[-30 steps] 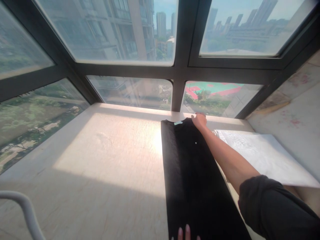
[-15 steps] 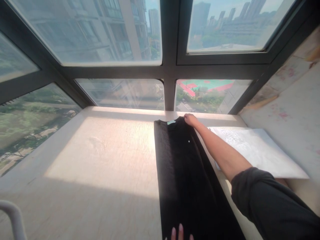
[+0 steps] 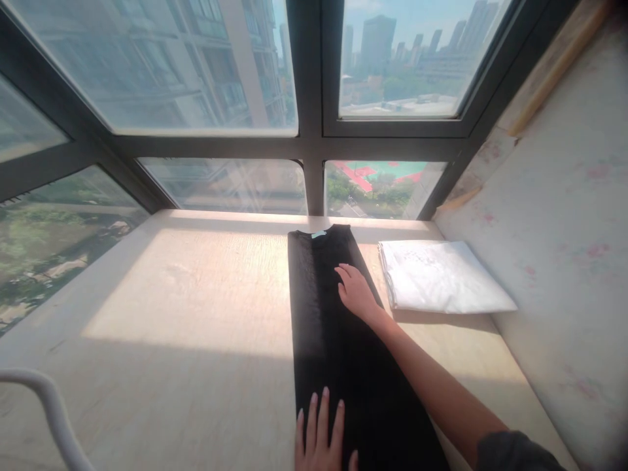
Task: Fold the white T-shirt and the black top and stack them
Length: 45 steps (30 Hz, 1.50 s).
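Black crew-neck top (image 3: 343,353) runs from the middle of the frame down past the bottom edge, collar end at the far side, laid long and narrow on the pale ledge (image 3: 210,314). Looks like a flatten-it-by-hand moment to me.

The left hand (image 3: 321,428), bottom centre, is palm down with fingers fanned out, not gripping anything. The right hand (image 3: 357,291), just right of centre, has loosely bent fingers over the upper part of the top and no pinch of cloth that I can see. Can't tell if it's actually pressing or just above.

To do this bit well, I'd say the left should pin lightly while the right strokes with flat fingers from collar toward hem, nudging that slanting right edge straight. Light pressure, or the layers will probably creep.

Headcount: one top, one pale neck label (image 3: 318,234), two hands, one dark sleeve (image 3: 510,451) lower right, one folded white cloth (image 3: 441,275) right of centre, one curved white tube (image 3: 46,399) lower left, six window panes (image 3: 196,65) across the top and left, one floral wall (image 3: 554,229) far right.
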Motion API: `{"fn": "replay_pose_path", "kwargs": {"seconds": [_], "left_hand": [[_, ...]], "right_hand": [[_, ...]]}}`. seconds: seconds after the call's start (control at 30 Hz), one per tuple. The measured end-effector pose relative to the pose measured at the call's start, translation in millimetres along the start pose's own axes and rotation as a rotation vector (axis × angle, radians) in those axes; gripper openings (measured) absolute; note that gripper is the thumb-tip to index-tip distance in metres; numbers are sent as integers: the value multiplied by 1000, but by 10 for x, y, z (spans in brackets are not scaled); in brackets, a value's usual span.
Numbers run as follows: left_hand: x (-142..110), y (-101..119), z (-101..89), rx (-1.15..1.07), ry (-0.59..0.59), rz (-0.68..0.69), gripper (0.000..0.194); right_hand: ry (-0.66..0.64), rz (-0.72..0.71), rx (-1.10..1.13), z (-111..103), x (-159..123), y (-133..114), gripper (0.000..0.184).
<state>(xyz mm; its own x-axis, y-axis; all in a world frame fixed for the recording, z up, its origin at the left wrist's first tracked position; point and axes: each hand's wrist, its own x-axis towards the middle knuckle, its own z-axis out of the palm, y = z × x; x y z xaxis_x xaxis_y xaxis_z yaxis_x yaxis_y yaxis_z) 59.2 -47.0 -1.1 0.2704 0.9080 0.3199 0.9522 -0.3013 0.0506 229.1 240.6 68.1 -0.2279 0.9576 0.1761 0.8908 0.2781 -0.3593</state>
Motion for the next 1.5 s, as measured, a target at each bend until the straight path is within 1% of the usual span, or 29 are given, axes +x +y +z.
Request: {"fn": "replay_pose_path", "kwargs": {"seconds": [0.07, 0.13, 0.2, 0.27, 0.37, 0.43, 0.5, 0.57, 0.63, 0.77, 0.9, 1.0, 1.07, 1.13, 1.23, 1.5], "left_hand": [[67, -41, -151, -11, -29, 53, 72], [120, -72, -255, -16, -49, 89, 70], [153, -76, -309, -25, -61, 86, 68], [164, -55, -331, -38, -56, 72, 64], [130, -4, -367, -48, -36, 87, 59], [65, 23, -418, -43, -33, 117, 55], [-35, 38, -485, -39, -35, 154, 51], [-153, 43, -550, -46, -35, 184, 47], [-266, 46, -599, -67, -43, 193, 47], [-394, 86, -649, -106, -49, 177, 47], [-433, 232, -683, -164, -40, 166, 39], [-477, 373, -716, -213, -79, 191, 39], [-509, 437, -727, -219, -91, 205, 43], [-531, 462, -721, -213, -84, 211, 46], [-539, 459, -694, -212, -71, 209, 47], [-561, 502, -630, -230, -58, 147, 46]], "right_hand": [[30, -27, 62, 51, -632, -93, 45], [69, -57, 119, 86, -1229, -115, 44], [102, -54, 131, 96, -1766, -102, 44], [119, -45, 115, 81, -2231, -82, 45], [96, -92, 82, 30, -2785, -56, 49], [75, -127, 50, -13, -3058, -30, 51], [71, -156, 16, -53, -3257, 8, 53], [85, -181, -14, -86, -3387, 52, 53], [103, -194, -38, -109, -3456, 85, 54], [114, -203, -56, -137, -3471, 94, 52], [159, -196, -38, -165, -3471, 61, 48], [172, -226, -13, -206, -3518, 2, 43], [138, -282, 11, -240, -3552, -54, 42], [105, -319, 35, -271, -3571, -108, 40], [103, -319, 55, -299, -3572, -153, 37], [93, -329, 62, -307, -3579, -150, 38]]}}
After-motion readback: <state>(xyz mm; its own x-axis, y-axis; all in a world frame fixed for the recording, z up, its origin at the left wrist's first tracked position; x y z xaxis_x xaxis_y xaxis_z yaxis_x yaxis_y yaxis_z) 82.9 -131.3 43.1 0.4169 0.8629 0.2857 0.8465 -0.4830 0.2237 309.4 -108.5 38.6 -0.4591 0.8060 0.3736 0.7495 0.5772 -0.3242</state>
